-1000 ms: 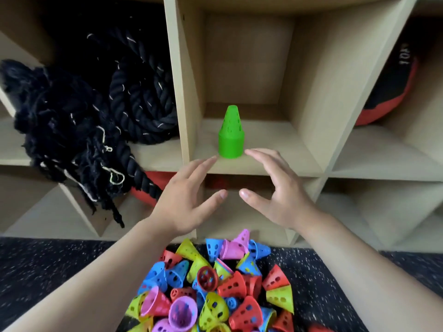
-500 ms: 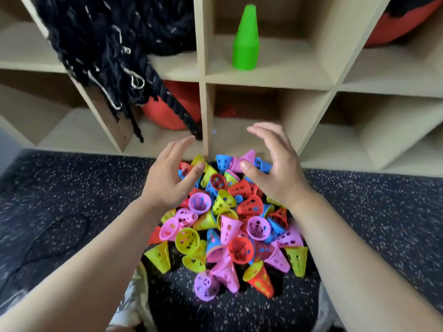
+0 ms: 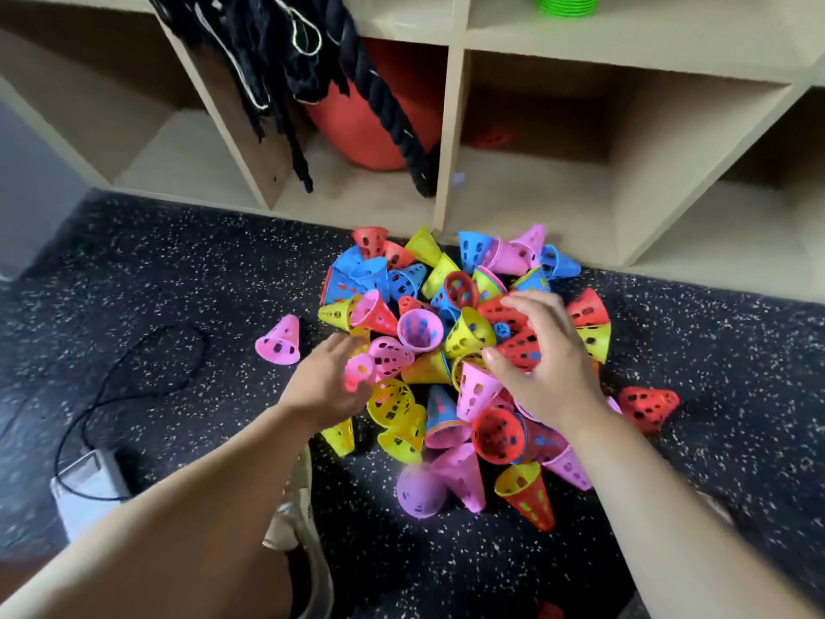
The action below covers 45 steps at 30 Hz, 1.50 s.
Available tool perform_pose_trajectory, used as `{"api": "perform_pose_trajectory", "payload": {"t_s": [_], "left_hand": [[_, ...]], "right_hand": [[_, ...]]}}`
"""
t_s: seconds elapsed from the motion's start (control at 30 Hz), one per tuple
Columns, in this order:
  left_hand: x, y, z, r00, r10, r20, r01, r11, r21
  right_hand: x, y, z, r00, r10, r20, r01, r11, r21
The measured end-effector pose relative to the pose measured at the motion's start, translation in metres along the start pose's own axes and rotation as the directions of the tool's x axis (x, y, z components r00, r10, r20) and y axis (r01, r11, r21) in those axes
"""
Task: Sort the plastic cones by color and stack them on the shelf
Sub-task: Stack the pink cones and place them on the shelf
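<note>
Pile of cones [image 3: 419,330] is lying on speckled floor [image 3: 178,270] right in front of shelf [image 3: 448,140], w/ red, yellow, blue & pink all mixed. R hand [image 3: 547,368] is spreading wide over pile's middle, thumb touching a red cone [image 3: 520,348]. L hand [image 3: 323,388] is reaching at pile's left edge by a pink cone [image 3: 359,370]; too blurred, can't tell if it's gripping. Green stack [image 3: 569,3] is sitting in an upper shelf compartment. Lone pink cone [image 3: 279,341] is lying just left of pile.

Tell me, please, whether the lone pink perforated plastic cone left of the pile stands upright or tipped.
Upright, apparently: the pink perforated plastic cone sits on its wide rim on the speckled floor, narrow end up.
</note>
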<state>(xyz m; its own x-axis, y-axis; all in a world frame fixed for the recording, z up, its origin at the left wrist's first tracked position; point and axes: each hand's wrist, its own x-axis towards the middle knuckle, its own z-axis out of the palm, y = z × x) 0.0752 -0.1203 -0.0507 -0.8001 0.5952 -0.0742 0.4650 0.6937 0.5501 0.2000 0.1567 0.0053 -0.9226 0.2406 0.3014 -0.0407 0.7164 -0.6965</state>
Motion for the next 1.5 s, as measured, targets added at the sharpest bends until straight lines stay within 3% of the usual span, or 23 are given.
{"api": "perform_pose_trajectory", "payload": {"t_s": [0.27, 0.53, 0.7, 0.87, 0.97, 1.07, 1.2, 1.43, 1.5], "left_hand": [[0.014, -0.023, -0.001, 0.968, -0.096, 0.231, 0.089, 0.995, 0.039], [0.013, -0.021, -0.005, 0.936, -0.01, 0.353, -0.025, 0.995, 0.097], [0.002, -0.014, 0.003, 0.969, 0.013, 0.248, -0.046, 0.99, 0.13], [-0.004, -0.007, 0.015, 0.966, -0.238, 0.1, 0.24, 0.971, -0.009], [-0.002, 0.0, 0.011, 0.949, -0.314, -0.009, 0.312, 0.946, -0.09], [0.009, 0.02, -0.003, 0.956, -0.275, -0.099, 0.248, 0.942, -0.227], [0.023, 0.052, -0.015, 0.981, -0.178, -0.071, 0.14, 0.918, -0.371], [0.026, 0.066, -0.015, 0.989, -0.145, -0.018, 0.104, 0.784, -0.612], [0.027, 0.048, -0.016, 0.977, -0.162, -0.138, 0.072, 0.86, -0.505]], "right_hand": [[0.023, 0.008, 0.019, 0.999, -0.001, 0.053, -0.003, 0.997, 0.076], [0.007, 0.005, 0.013, 0.998, 0.043, 0.043, -0.046, 0.996, 0.08], [-0.011, 0.0, 0.008, 0.996, 0.071, 0.061, -0.074, 0.996, 0.042], [-0.021, -0.009, 0.014, 0.998, 0.04, 0.05, -0.041, 0.999, 0.035], [-0.022, -0.015, 0.016, 0.999, 0.026, 0.046, -0.027, 1.0, 0.006], [-0.017, -0.022, 0.02, 0.989, 0.006, 0.147, -0.003, 1.0, -0.015], [-0.012, -0.03, 0.036, 0.942, 0.027, 0.334, -0.05, 0.997, 0.061], [-0.009, -0.026, 0.055, 0.983, 0.137, 0.123, -0.154, 0.977, 0.145], [-0.008, -0.022, 0.054, 0.979, 0.164, 0.118, -0.182, 0.97, 0.161]]}}
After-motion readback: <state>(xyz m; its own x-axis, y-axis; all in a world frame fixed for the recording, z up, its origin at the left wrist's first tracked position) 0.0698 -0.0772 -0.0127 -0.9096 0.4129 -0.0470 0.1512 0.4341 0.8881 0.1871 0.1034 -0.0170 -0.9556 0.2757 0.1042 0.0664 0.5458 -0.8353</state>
